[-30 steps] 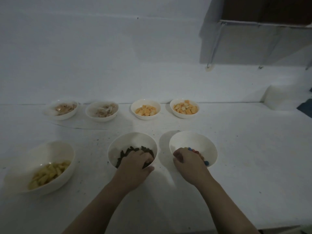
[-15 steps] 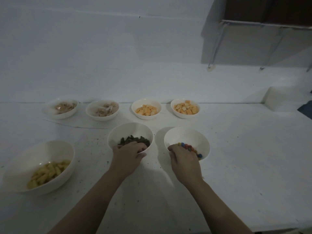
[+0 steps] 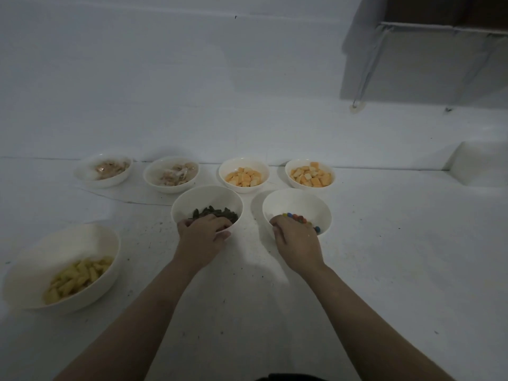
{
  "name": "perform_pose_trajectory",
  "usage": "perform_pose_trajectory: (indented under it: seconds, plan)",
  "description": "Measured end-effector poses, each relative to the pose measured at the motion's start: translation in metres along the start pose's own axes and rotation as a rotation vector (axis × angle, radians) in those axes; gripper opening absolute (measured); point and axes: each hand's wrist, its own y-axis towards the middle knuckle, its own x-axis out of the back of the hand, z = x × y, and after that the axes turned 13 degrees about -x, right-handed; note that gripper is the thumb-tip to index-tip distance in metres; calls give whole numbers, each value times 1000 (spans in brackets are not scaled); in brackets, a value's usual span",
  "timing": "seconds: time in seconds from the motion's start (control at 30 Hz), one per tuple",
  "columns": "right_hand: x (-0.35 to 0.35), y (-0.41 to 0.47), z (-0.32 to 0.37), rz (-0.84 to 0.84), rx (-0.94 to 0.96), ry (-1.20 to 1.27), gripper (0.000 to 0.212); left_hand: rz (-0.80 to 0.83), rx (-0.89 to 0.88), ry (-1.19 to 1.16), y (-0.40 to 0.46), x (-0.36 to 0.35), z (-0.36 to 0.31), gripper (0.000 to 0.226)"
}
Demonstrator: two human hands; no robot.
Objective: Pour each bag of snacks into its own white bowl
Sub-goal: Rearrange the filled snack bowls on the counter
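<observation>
1. The left hand is curled over the near rim of the dark-snack bowl, fingers inside and thumb on the outer wall.
2. The right hand grips the near rim of the candy bowl in the same way, fingers lying over the coloured candies.
3. Both bowls stand on the white table, side by side but apart, just in front of the back row.
4. They look glazed and hard, so probably smooth, breakable and fairly heavy; the rim is the sound place to grip. The loose snacks would roll if a bowl tips.
5. Four small bowls stand behind: two of pale shreds and two of orange cubes. These crowd any push forward.
6. A large bowl of yellow pieces sits well apart to the left.
7. No bags are in view.
</observation>
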Motion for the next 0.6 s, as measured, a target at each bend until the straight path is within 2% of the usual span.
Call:
perform_pose_trajectory:
  seconds: [0.17,0.3,0.4,0.5,0.6]
  plan:
    - [5,-13,10,-131,2,168,19,-135,39,16,-18,7,-8,28]
    - [6,-20,46,20,50,391,18,-224,107,95,-51,32,-2,19]
    - [4,-16,74,79,134,486,18,-255,295,204,-75,55,18,18]
    - [-2,-14,102,106,245,536,17,-214,552,216,-97,65,37,34]
    - [-16,-13,125,135,318,536,17,-163,647,225,-112,64,52,42]
